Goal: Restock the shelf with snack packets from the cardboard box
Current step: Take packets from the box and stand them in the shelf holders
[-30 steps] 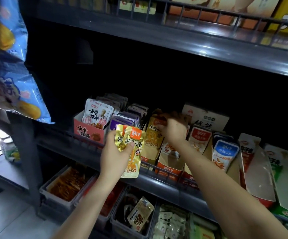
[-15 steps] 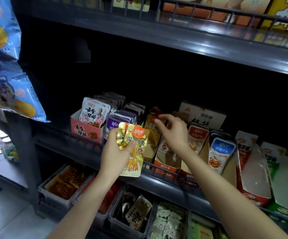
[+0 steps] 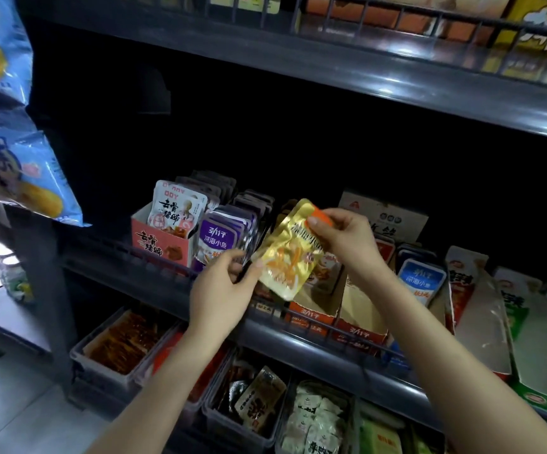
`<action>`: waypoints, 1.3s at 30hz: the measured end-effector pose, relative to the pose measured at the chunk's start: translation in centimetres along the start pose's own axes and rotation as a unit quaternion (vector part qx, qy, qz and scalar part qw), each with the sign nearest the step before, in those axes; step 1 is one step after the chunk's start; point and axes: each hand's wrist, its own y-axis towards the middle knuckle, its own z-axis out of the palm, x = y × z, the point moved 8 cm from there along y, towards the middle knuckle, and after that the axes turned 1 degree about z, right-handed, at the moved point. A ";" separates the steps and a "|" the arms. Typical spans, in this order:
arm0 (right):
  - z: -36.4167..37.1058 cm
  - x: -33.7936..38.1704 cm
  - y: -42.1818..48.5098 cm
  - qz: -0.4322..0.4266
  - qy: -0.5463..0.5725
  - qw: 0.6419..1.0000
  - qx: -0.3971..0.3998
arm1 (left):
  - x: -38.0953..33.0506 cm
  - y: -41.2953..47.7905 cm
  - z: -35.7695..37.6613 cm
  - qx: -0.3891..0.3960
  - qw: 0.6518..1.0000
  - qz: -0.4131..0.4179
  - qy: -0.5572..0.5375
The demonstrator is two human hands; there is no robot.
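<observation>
A gold foil snack packet (image 3: pixel 286 255) with orange print hangs tilted in front of the middle shelf (image 3: pixel 298 335). My right hand (image 3: pixel 342 235) pinches its top orange corner between thumb and fingers. My left hand (image 3: pixel 221 290) is just below and left of it, thumb tip touching the packet's lower left edge and fingers curled; I cannot tell whether it still grips the packet. Behind stand open display boxes, among them an orange box (image 3: pixel 313 314) with a low front. No large cardboard box shows.
Purple packets (image 3: pixel 216 237) and a pink box (image 3: pixel 160 240) stand left of the gold packet, blue packets (image 3: pixel 421 280) and red and green boxes to the right. Plastic bins (image 3: pixel 121 352) of snacks fill the lower shelf. Blue chip bags (image 3: pixel 19 172) hang at left. An upper shelf (image 3: pixel 396 83) overhangs.
My right hand came off the shelf boxes and took the gold packet's top corner. The packet rose and moved right, away from my left palm, which now only touches its lower edge.
</observation>
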 end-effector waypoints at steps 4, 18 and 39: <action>-0.3 -1.4 2.8 0.005 -0.099 0.991 -0.087 | 1.1 0.0 0.3 -0.048 0.991 0.000 0.125; 3.7 -3.7 2.4 -0.040 -0.376 0.925 0.029 | 2.4 0.0 3.0 -0.030 0.985 -0.018 0.169; 3.5 -3.7 3.4 -0.066 -0.477 0.873 -0.079 | 3.0 -0.1 2.7 -0.035 0.990 -0.026 0.136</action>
